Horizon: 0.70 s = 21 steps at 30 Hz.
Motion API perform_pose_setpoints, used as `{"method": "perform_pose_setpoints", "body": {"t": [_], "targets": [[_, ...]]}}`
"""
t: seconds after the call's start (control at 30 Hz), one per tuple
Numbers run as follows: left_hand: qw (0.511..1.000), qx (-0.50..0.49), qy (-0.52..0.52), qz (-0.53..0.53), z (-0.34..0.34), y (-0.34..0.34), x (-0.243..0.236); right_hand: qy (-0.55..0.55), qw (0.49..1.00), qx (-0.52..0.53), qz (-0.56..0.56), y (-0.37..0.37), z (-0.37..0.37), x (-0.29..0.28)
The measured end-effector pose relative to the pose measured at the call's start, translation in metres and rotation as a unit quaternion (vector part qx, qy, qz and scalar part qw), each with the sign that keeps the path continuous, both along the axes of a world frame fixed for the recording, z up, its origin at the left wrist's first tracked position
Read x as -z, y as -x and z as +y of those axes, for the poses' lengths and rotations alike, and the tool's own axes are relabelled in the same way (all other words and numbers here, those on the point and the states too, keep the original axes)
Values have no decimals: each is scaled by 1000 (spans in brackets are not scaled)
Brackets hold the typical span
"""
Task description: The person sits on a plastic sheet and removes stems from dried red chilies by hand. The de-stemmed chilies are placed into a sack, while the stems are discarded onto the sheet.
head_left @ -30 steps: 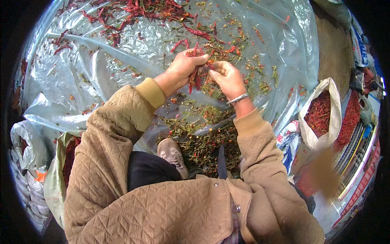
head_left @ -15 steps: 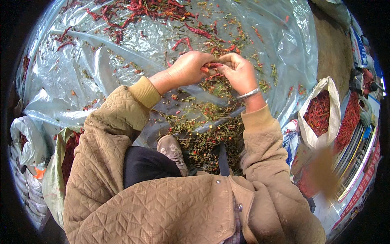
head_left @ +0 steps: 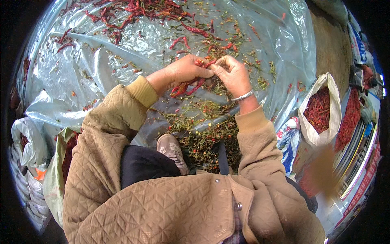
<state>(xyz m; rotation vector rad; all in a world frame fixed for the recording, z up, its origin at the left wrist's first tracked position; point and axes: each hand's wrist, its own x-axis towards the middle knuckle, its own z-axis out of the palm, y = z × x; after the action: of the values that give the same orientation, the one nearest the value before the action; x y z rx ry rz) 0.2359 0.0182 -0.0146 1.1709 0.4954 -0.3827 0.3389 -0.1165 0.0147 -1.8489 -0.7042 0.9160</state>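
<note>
Seemingly dry, curled peppers [head_left: 179,90] dangle beneath fingers [head_left: 203,73].

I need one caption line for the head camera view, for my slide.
Left hand holding red chilies, right hand pinching one, above a plastic sheet littered with stems.

Across the middle: a sheet [head_left: 288,53]. On it, toward the far edge, left of centre: a pepper heap [head_left: 142,13]. Over the sheet: left hand [head_left: 187,68] and right hand [head_left: 232,76] (side by side, with held peppers [head_left: 183,88] between and just below). Nearer the body, between the sleeves: a stem pile [head_left: 213,144], just right of a shoe [head_left: 172,153]. Off left: 2 sacks [head_left: 53,179]. Off right: 1 open sack [head_left: 334,118], peppers inside [head_left: 319,112].
</note>
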Motion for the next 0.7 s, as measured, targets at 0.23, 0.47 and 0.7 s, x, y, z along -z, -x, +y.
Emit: {"method": "perform_pose_setpoints", "body": {"t": [0.23,0.47,0.7], "targets": [[999,-45,21,-4,-23,9,1,-10,977,38,-211,22,-13,19],[884,26,-321,-340,-13,6,-12,-75,871,145,464,-2,-17,28],[996,-89,-3,-12,11,27,5,111,967,-77,-214,-87,4,60]]}}
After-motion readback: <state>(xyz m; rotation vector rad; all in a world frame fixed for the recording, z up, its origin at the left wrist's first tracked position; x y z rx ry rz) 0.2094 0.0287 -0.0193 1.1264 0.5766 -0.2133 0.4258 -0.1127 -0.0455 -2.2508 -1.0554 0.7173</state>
